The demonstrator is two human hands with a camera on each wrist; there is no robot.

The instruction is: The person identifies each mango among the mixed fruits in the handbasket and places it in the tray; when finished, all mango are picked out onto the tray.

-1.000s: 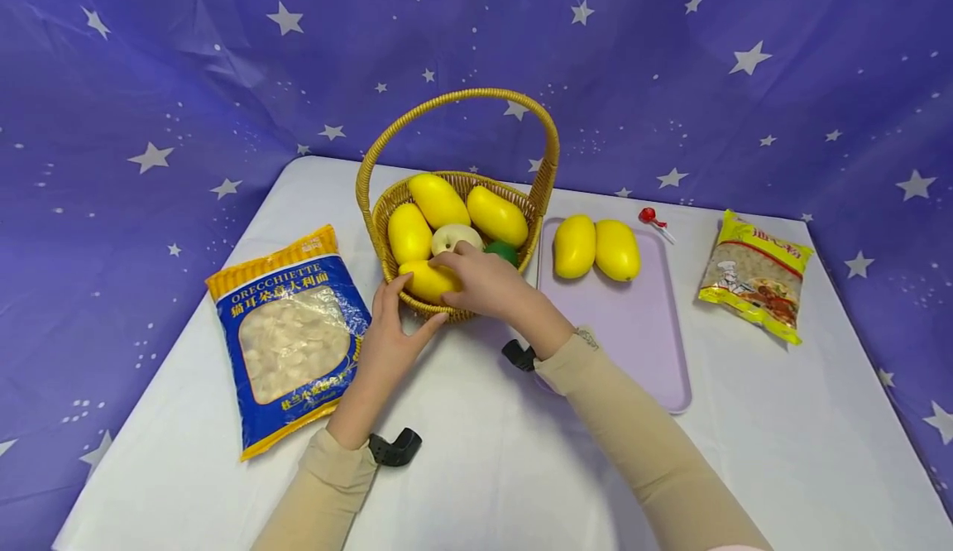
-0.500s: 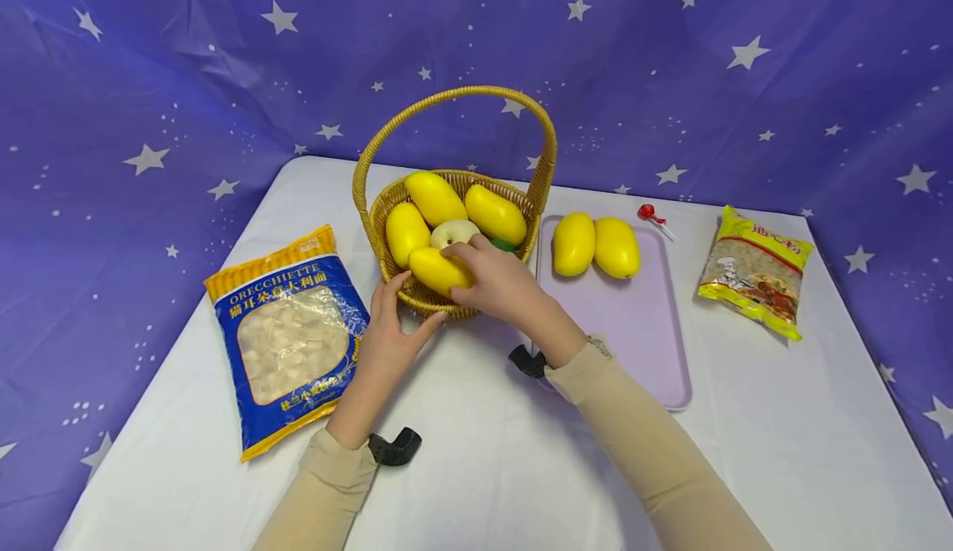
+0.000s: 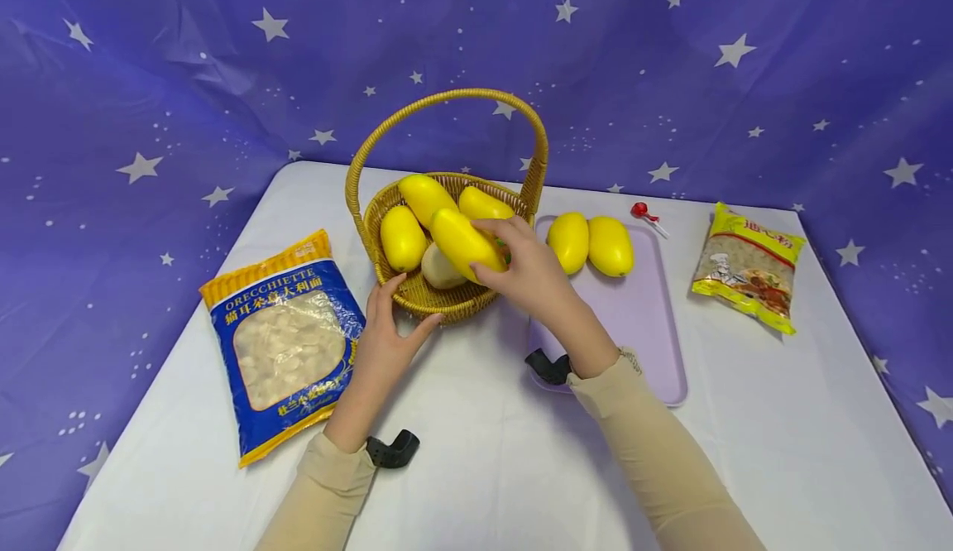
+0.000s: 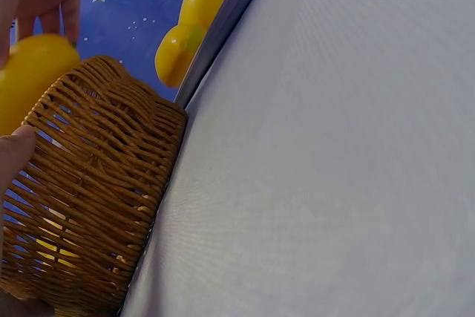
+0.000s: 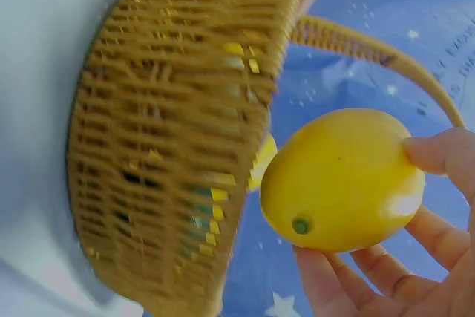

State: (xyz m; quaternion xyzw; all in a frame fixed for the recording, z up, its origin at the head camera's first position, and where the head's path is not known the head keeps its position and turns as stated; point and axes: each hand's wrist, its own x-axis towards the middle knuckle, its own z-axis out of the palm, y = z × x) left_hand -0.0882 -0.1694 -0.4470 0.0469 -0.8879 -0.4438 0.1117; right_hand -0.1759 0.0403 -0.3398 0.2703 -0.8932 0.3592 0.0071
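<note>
My right hand (image 3: 532, 274) pinches a yellow mango (image 3: 462, 241) between thumb and fingers, over the front right of the wicker basket (image 3: 447, 309). In the right wrist view the held mango (image 5: 345, 176) shows a small green stem spot and is beyond the basket's rim. Fingers and thumb of my left hand (image 3: 383, 348) grip the basket's front left rim. Inside the basket lie a mango at the left (image 3: 404, 238), one at the back (image 3: 426, 197), another at the right (image 3: 486, 202), and a pale round fruit (image 3: 441, 270). Something green is mostly hidden behind my right hand.
Two mangoes (image 3: 610, 246) lie on a lilac tray (image 3: 633, 328) right of the basket. A red lollipop (image 3: 642, 212) is by the tray's back edge. A blue orecchiette bag (image 3: 294, 352) lies at the left, a yellow food packet (image 3: 748, 270) at the right. The basket handle (image 3: 447, 96) arches overhead.
My right hand has lifted the front mango up and rightward from the basket's front, tilting it. More of the basket floor shows. My left hand stays on the rim.
</note>
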